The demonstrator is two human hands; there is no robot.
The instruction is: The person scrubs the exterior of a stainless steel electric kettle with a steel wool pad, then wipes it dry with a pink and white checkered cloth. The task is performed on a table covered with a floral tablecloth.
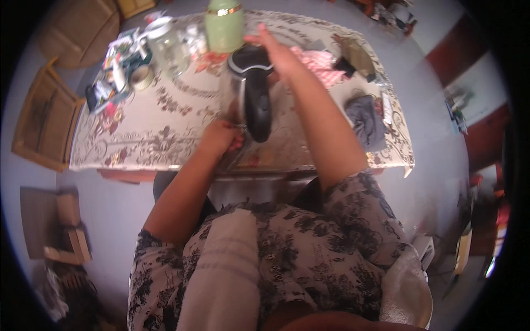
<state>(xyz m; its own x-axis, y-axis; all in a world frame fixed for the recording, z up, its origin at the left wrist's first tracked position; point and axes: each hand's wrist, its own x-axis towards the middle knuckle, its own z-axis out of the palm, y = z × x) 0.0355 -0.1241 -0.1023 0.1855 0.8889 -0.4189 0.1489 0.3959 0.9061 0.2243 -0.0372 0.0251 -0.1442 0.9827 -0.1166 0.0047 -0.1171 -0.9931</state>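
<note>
A kettle (239,99) with a steel body, a black lid and a thick black handle stands on the table in front of me, its handle turned toward me. My right hand (279,55) reaches past the lid's right side with its fingers stretched and apart; it is at or close to the kettle's far side, but contact is partly hidden. Low beside the kettle, my left hand (221,137) has its fingers curled closed. A thin dark line runs below that hand toward the table's front edge; what the fingers hold is blurred.
The patterned tablecloth (110,146) covers the table. Behind the kettle stands a green thermos-like jug (223,27). A clear pitcher (167,52), a tape roll (142,77) and clutter are at left. A pink checked cloth (319,65) and a grey cloth (364,120) lie right. A wooden chair (47,118) is left.
</note>
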